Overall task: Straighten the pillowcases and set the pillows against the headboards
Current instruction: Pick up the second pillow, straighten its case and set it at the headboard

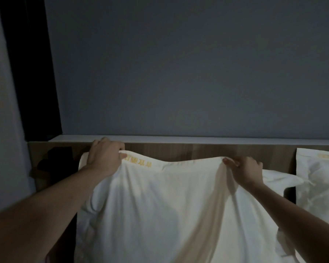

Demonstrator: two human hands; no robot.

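Forearms entered from the lower corners and converged on the pillow (160,215), which filled the near centre of the view. Its long axis ran left to right, parallel to the headboard (198,151), with the top hem lying just before the panel. Left hand (104,158) pinched the hem near the left corner beside the gold lettering (139,162); right hand (245,168) gripped the same hem further right — both sets of fingers clenched on fabric. The hem sagged between the two grips. Judged from this, the coming move called for an outward pull along the long axis. A second pillow (319,183) stood against the headboard at far right.
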